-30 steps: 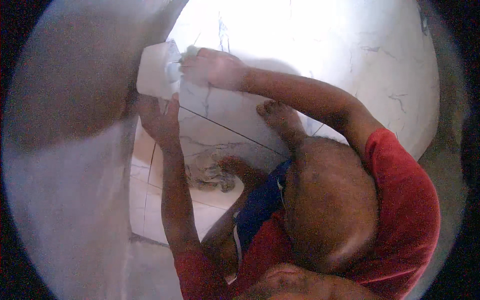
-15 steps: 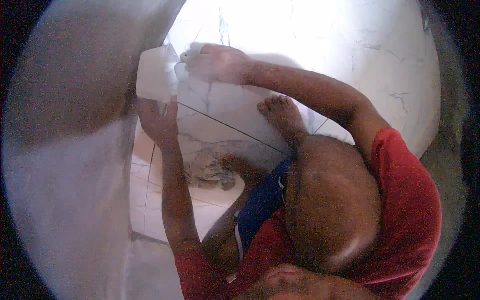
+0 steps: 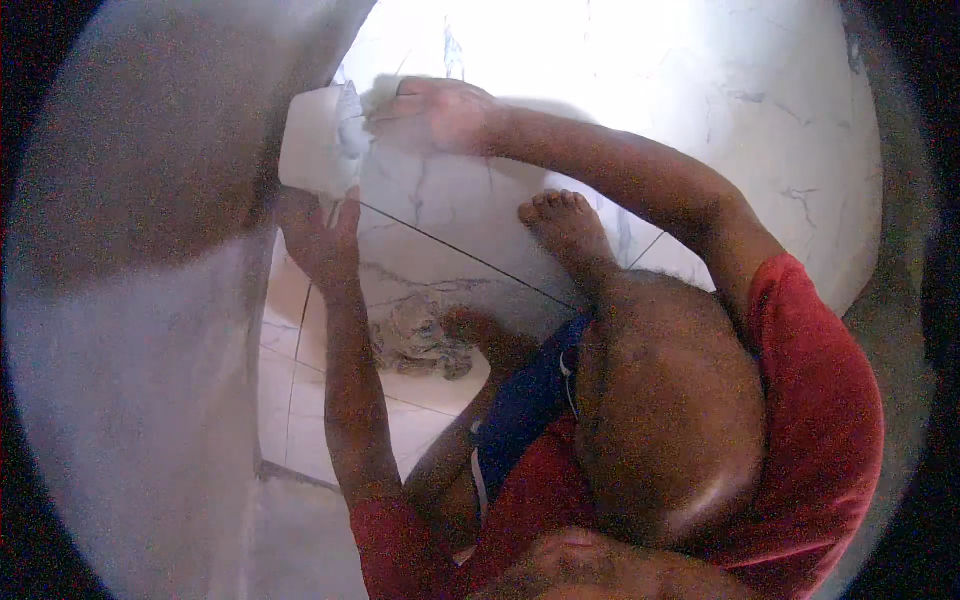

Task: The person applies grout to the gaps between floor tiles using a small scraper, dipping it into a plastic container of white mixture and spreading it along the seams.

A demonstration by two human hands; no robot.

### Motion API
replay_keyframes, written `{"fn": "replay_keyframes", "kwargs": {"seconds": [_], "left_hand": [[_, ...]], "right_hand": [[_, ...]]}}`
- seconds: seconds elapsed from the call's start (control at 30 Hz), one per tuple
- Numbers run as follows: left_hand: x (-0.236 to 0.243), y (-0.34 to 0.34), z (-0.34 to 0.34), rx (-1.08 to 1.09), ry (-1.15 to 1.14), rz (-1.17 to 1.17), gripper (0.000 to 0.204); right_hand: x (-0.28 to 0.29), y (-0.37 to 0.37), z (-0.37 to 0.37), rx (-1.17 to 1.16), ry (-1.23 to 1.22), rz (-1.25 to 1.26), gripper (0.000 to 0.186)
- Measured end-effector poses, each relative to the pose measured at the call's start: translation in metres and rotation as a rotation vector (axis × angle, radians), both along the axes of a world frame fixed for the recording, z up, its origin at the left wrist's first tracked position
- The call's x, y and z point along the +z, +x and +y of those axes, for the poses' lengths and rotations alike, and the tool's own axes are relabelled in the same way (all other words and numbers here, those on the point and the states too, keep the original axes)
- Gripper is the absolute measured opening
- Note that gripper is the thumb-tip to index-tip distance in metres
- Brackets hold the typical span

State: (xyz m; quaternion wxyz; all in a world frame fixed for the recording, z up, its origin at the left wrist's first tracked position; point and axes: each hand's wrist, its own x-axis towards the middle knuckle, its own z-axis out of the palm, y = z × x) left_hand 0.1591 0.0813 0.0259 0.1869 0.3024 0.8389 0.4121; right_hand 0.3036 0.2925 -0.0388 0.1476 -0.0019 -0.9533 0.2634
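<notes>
A white, box-like container (image 3: 317, 142) lies tilted against the base of the wall, its opening turned to the right. My left hand (image 3: 322, 235) grips its near edge, thumb on the right side and the other fingers partly hidden beside the wall. Just right of the opening is my right hand (image 3: 435, 115), blurred by motion, its fingers closed around a pale greenish lump (image 3: 385, 93) that I cannot make out. A crumpled, patterned grey cloth (image 3: 420, 340) rests on the floor beside my left forearm.
Pale marble-look floor tiles (image 3: 470, 215) with dark joints spread under me. A wall (image 3: 150, 250) rises close on the left. My bare foot (image 3: 570, 225) stands below my right forearm, and the other foot (image 3: 475, 328) touches or nearly touches the cloth.
The container has shifted slightly up and right, and its opening shows more. My left hand has moved with it. The right hand has moved slightly upward, staying beside the opening.
</notes>
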Motion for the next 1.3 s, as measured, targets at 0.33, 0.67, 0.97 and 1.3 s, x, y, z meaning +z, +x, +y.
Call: {"fn": "replay_keyframes", "kwargs": {"seconds": [0.33, 0.67, 0.97, 1.3], "left_hand": [[-0.007, -0.002, 0.003, -0.021, -0.149, 0.259, 0.078], [0.038, 0.003, -0.035, -0.053, -0.047, 0.062, 0.086], [0.077, 0.033, -0.113, 0.375, 0.355, -0.450, 0.074], [-0.006, 0.097, -0.181, 0.596, 0.452, -0.690, 0.075]], "right_hand": [[-0.012, 0.025, -0.003, -0.013, 0.088, 0.163, 0.035], [0.055, 0.034, 0.022, -0.279, -0.379, -0.185, 0.023], [0.107, -0.032, 0.056, -0.338, -0.279, -0.440, 0.027], [0.080, -0.050, 0.011, -0.249, 0.195, -0.273, 0.019]]}}
